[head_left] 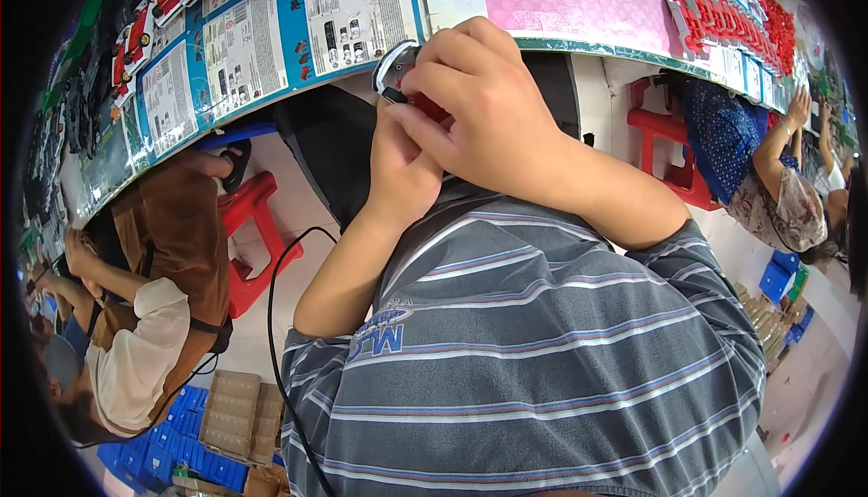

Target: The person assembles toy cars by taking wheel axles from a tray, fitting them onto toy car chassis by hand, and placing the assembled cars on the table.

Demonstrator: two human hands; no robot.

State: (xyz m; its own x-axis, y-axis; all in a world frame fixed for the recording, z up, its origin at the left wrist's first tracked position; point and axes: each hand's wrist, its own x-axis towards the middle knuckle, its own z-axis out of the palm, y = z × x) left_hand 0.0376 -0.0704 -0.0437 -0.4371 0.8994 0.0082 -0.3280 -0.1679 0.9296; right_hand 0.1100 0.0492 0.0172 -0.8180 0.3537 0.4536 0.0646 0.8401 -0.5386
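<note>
In front of my chest, at the near edge of the table, both hands are closed round a small red, black and white toy piece (392,70). Its rounded pale rim and a dark end stick out at the left, while the fingers hide most of the rest. My left hand (398,162) grips it from below. Over the top lies my right hand (493,90), with thumb and bent fingers pressed on the piece; a patch of red shows beneath them.
The table (624,48) is lined with printed card sheets (244,49) and pink bubble wrap (579,0). Red toy cars (136,45) stand at left, rows of red parts (714,18) at right. Co-workers sit on both sides near red stools (253,239). A black cable (271,316) hangs at my left.
</note>
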